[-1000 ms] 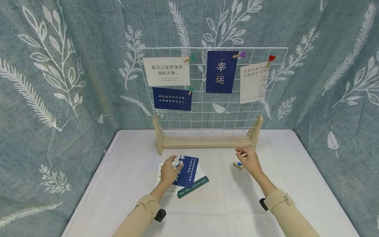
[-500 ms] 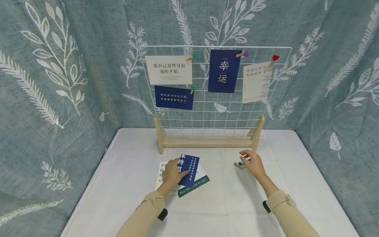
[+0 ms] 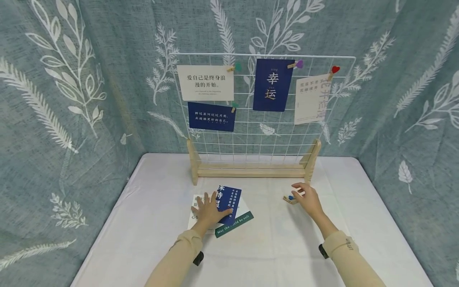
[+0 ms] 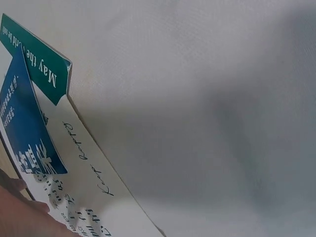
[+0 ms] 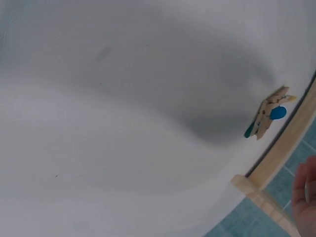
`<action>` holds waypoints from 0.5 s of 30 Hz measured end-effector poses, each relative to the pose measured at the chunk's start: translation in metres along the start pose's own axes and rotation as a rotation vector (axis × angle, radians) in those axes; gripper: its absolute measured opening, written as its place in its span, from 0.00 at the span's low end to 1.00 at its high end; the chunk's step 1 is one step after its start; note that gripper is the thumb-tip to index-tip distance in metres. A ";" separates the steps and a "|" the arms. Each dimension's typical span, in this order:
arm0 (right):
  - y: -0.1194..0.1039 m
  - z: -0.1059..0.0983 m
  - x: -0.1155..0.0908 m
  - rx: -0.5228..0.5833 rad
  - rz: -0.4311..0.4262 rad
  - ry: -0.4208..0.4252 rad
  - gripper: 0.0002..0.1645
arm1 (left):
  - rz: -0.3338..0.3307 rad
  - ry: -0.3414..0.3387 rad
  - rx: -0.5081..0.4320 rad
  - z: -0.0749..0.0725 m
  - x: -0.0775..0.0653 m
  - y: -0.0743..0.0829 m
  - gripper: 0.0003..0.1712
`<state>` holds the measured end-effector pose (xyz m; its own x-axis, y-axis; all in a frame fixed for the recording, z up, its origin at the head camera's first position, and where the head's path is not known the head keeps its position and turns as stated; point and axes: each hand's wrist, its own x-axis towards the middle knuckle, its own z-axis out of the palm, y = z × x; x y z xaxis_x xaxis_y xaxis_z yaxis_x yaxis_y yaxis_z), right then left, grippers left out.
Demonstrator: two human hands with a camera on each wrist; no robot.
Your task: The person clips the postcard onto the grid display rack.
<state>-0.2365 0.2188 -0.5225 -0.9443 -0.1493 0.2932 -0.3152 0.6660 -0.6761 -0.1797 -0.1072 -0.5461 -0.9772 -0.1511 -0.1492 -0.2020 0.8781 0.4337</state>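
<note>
My left hand (image 3: 208,212) lies over the cards on the table with its fingers spread. A blue card (image 3: 233,199) with white writing overlaps a white card (image 4: 98,168) and a green strip card (image 3: 234,225) that reads "May the world be soft". The fingers (image 4: 24,212) reach over the white card; whether they press on it I cannot tell. My right hand (image 3: 309,200), with loosely bent fingers, hovers by a few small wooden clothespins (image 5: 266,113), one with a blue ornament. Nothing shows between its fingers.
Behind the hands stands a white wire grid (image 3: 265,139) on a wooden base (image 3: 251,173). Clothespins hold several cards on it, among them a dark blue card (image 3: 272,85) and a white card (image 3: 206,83). Patterned cloth (image 3: 107,99) hangs around the white table (image 3: 150,191).
My left hand has come down over the cards, and its fingers have spread. The right hand has shifted slightly right and down, staying near the clothespins. The view has shifted a little.
</note>
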 end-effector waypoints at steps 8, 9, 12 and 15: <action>0.006 -0.005 -0.005 -0.030 0.017 -0.029 0.13 | -0.033 -0.056 0.044 0.001 -0.010 0.002 0.65; 0.006 -0.005 -0.005 -0.032 0.022 -0.028 0.13 | -0.038 -0.064 0.054 0.001 -0.011 0.001 0.66; 0.006 -0.005 -0.005 -0.038 0.034 -0.019 0.13 | -0.042 -0.065 0.049 -0.001 -0.011 0.003 0.67; 0.005 -0.003 -0.006 -0.051 0.030 -0.033 0.13 | -0.057 -0.060 0.028 -0.004 -0.008 0.005 0.67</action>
<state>-0.2325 0.2248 -0.5255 -0.9562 -0.1523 0.2498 -0.2821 0.7066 -0.6490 -0.1730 -0.1030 -0.5388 -0.9584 -0.1742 -0.2261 -0.2542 0.8812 0.3986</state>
